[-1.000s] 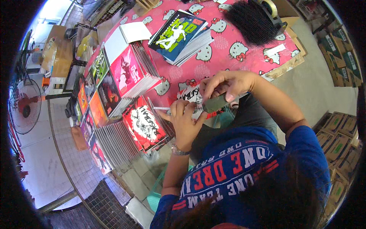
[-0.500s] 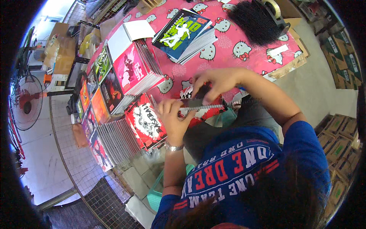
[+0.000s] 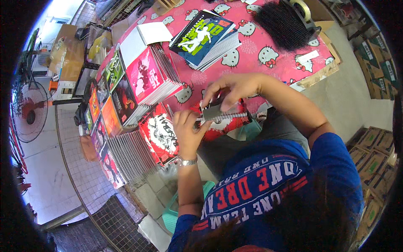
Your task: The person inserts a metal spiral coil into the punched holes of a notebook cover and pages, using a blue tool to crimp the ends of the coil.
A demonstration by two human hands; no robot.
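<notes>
A red spiral notebook (image 3: 224,127) lies at the table's near edge in front of me, its coil running crosswise between my hands. My left hand (image 3: 187,129), with a metal watch on its wrist, pinches the left end of the coil edge between thumb and fingers. A dark grey flat piece (image 3: 215,112) rests over the coil. My right hand (image 3: 235,90) arches above it, thumb and fingers closed around the piece from the far side. Left of my left hand sit more red notebooks (image 3: 161,132), partly covered by my fingers.
Tall stacks of spiral notebooks (image 3: 145,75) in several colours fill the table's left side. Farther back lies a pile of blue-covered notebooks (image 3: 203,38). A heap of black coils (image 3: 281,27) is beside a tape roll (image 3: 301,9). Cardboard boxes (image 3: 371,155) stand at the right.
My right hand has moved slightly left, and its fingers look less blurred. The grey piece shows more plainly over the coil. My left hand has shifted a little left.
</notes>
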